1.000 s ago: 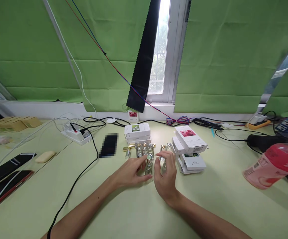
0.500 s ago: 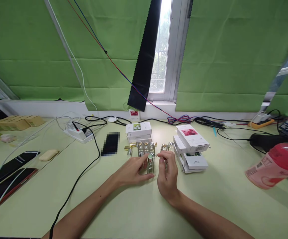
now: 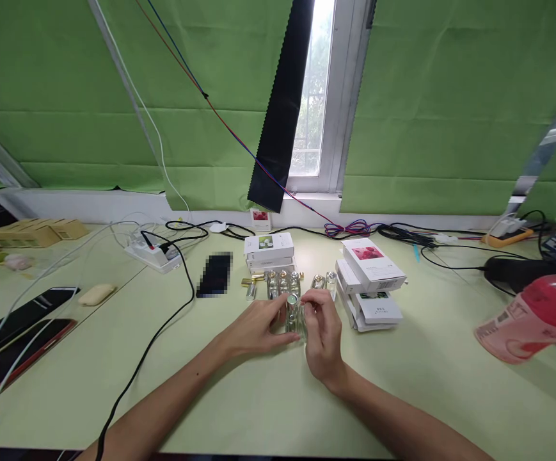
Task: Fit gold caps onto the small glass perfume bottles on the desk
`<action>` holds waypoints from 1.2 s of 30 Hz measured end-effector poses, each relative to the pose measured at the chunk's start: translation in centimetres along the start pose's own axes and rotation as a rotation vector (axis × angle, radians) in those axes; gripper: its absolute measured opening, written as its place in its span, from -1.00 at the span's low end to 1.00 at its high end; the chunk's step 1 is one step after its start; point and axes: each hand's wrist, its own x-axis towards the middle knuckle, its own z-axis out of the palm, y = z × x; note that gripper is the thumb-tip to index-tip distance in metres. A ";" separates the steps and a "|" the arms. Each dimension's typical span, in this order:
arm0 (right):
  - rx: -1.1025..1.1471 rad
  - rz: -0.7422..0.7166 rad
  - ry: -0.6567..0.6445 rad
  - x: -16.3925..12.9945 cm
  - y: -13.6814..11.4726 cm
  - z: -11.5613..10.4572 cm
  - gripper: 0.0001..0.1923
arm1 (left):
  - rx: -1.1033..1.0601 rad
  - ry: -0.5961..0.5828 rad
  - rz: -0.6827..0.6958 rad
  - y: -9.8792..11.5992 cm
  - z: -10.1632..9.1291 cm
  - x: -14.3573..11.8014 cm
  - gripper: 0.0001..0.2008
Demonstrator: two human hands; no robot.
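Observation:
My left hand (image 3: 254, 330) grips a small clear glass bottle (image 3: 291, 315) with a round silver top, standing on the pale green table (image 3: 258, 403). My right hand (image 3: 323, 333) closes on the same bottle from the right, fingers at its upper part. Just behind stands a row of similar small bottles (image 3: 282, 283), with two more bottles (image 3: 324, 282) to their right. A stack of white boxes (image 3: 269, 253) with a green picture lies behind the row. Another pile of white boxes (image 3: 371, 282), the top one with a pink picture, lies right of my hands.
A black cable (image 3: 162, 326) runs across the table from a white power strip (image 3: 151, 256). Two dark phones (image 3: 23, 320) lie at the left, a black object (image 3: 214, 275) left of the bottles. A pink tilted bottle (image 3: 530, 320) is at the right, more cables along the wall.
My right hand has moved left and closed in on the bottle held by my left hand. The view has shifted slightly.

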 end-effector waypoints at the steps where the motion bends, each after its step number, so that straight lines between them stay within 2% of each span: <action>1: 0.012 0.005 -0.007 0.0 0.0 0.0 -0.83 | 0.001 0.002 -0.001 0.0 0.0 0.0 -0.62; 7: 0.096 0.058 -0.019 0.0 0.2 -0.2 -0.82 | -0.012 0.015 -0.006 0.0 0.0 0.0 -0.61; 14: 0.244 0.177 0.038 0.3 0.4 -0.1 -0.87 | -0.111 0.044 -0.030 0.1 0.2 0.0 -0.61; 21: 0.376 0.315 0.094 0.2 1.3 0.0 -0.88 | -0.173 0.037 -0.042 -0.1 0.4 0.1 -0.50; 27: 0.428 0.379 0.129 0.4 1.3 0.0 -0.89 | -0.206 0.031 -0.041 0.1 0.3 0.0 -0.60; 36: 0.549 0.432 0.148 1.0 0.6 0.1 -0.91 | -0.210 0.018 -0.039 0.1 0.6 0.2 -0.63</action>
